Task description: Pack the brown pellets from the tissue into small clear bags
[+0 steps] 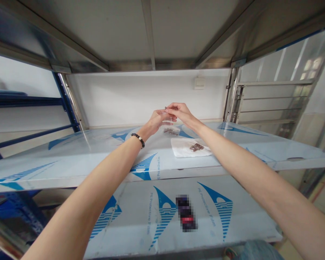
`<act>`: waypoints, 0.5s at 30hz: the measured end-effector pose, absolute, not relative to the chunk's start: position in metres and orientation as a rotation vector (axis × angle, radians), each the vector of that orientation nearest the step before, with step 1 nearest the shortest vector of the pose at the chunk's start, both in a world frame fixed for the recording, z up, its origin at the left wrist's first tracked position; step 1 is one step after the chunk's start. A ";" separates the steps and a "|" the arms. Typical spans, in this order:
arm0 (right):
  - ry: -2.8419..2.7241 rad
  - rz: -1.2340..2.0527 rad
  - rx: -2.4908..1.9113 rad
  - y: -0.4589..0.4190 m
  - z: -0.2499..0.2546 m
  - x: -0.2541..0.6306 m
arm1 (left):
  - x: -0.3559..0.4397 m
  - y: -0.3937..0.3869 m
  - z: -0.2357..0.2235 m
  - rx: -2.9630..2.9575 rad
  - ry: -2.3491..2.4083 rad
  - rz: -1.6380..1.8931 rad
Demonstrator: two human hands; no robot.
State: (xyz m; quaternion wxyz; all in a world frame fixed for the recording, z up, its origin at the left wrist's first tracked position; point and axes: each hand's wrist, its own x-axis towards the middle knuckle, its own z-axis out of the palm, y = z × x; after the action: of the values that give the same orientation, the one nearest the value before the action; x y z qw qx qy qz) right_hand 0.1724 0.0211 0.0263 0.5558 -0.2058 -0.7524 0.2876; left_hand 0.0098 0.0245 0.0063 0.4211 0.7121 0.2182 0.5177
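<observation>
A small dark piece (166, 107) is pinched between the fingertips of the right hand (181, 113), above a steel shelf (300, 160) covered in blue-printed film. The left hand (156, 122), circled by a beaded bracelet (138, 140), is held just beside it; whether its fingers grip the piece cannot be told. Near the shelf's front edge, dark pieces (196, 147) are laid on a white paper napkin (181, 148), with a clear plastic bag (170, 130) behind.
</observation>
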 end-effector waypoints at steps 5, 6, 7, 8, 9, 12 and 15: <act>-1.800 0.649 -0.499 0.022 0.026 0.176 | 0.009 0.022 0.006 1.777 0.538 1.272; -1.815 0.633 -0.497 0.022 0.027 0.178 | 0.008 0.021 0.006 1.778 0.542 1.267; -1.834 0.603 -0.496 0.021 0.028 0.179 | 0.007 0.020 0.006 1.779 0.547 1.258; -1.856 0.563 -0.500 0.021 0.030 0.181 | 0.006 0.019 0.006 1.783 0.553 1.245; -1.884 0.521 -0.506 0.021 0.031 0.182 | 0.005 0.019 0.006 1.788 0.556 1.227; -1.972 0.449 -0.526 0.021 0.033 0.186 | 0.002 0.020 0.004 1.803 0.554 1.182; -2.023 0.466 -0.520 0.022 0.033 0.187 | 0.001 0.021 0.003 1.808 0.553 1.178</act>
State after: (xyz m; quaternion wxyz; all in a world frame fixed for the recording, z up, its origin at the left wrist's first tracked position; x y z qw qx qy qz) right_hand 0.1873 0.0218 0.0328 0.4801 -0.2130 -0.8292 0.1911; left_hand 0.0006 0.0211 0.0034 0.4412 0.7284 0.2228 0.4745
